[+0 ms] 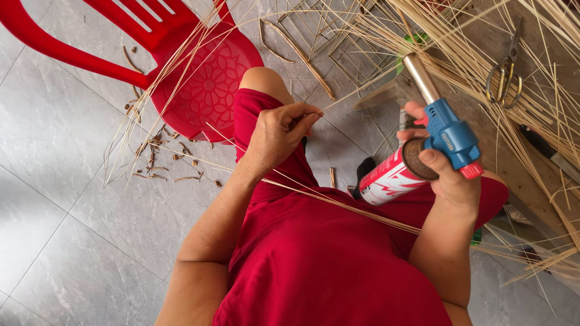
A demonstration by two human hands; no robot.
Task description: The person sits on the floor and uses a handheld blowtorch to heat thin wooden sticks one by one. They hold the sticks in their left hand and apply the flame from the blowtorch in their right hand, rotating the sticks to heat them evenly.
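Butane torch in my right grip, a thin cane strand pinched in my left.

The torch point(444, 130) has a blue plastic head, a red trigger and a brass-coloured nozzle pointing up and away; it sits on a red-and-white gas canister point(389, 178) lying over my lap. My right hand point(447, 175) is wrapped tight around it. My left hand point(281, 133) is closed on a pale strand point(338, 102). Scissors point(504, 75) lie on the wooden bench point(501, 157), a red plastic chair point(199, 78) stands on the tiled floor point(72, 181).

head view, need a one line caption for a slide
Seated person in red: left hand pinches a thin straw strip, right hand grips a blue-headed gas torch, over a grey tiled floor.
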